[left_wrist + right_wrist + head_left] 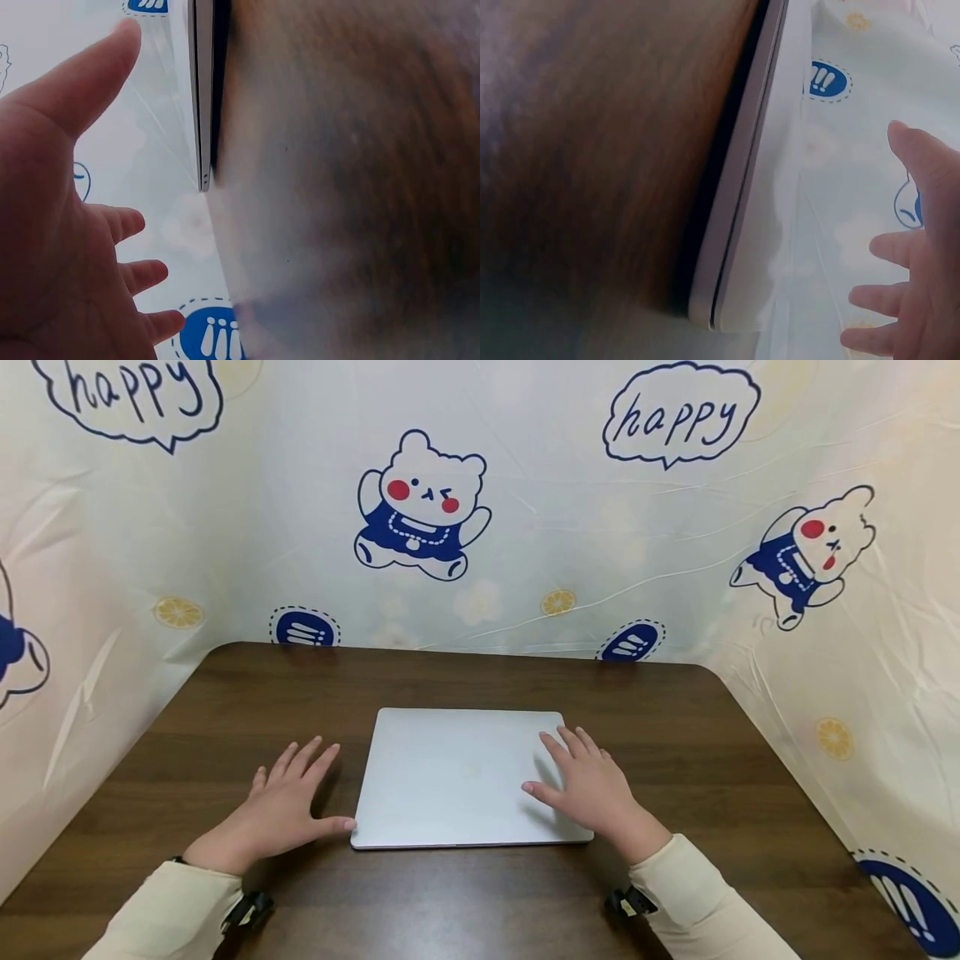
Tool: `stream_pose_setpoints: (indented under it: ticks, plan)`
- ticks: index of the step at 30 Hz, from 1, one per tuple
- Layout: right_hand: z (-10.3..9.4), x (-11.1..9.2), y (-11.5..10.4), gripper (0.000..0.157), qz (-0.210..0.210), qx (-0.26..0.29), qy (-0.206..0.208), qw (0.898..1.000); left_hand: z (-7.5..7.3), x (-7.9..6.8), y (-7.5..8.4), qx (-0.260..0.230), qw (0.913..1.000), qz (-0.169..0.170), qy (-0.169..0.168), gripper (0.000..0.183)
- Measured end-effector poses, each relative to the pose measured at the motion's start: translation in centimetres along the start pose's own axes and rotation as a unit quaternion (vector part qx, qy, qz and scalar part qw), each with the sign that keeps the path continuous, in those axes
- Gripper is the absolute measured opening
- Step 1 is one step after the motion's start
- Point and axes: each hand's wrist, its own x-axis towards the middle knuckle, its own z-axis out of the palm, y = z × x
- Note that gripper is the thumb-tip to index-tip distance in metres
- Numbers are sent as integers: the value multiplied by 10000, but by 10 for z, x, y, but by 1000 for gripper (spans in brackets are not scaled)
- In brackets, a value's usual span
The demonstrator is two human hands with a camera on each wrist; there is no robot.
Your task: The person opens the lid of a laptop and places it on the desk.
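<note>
Head view: closed silver laptop (450, 777) lies flat on brown table (450, 902) before us; our left hand (283, 806), fingers spread, near left edge; our right hand (592, 787), fingers apart, above right side.

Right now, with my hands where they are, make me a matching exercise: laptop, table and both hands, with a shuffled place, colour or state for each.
Column one:
1. laptop
2. table
3. left hand
4. right hand

Column two:
A. over the laptop's right side
B. brown, wood-grained
C. silver, closed
D. mostly left of the laptop

Pairs: 1-C, 2-B, 3-D, 4-A
</note>
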Motion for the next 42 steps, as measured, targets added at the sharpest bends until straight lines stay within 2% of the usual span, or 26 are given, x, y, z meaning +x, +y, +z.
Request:
stream_pose_setpoints:
  ticks: [14,24,42]
  plan:
    - [6,-4,-14,84,261,11,-166,9995,1,-6,6,-47,9997,228,40,109]
    - [14,-8,-21,84,116,-95,-187,9997,6,-9,5,-66,9995,306,24,108]
    - [15,-17,-31,90,-15,-279,-585,9979,9,-9,11,10,9991,359,-230,111]
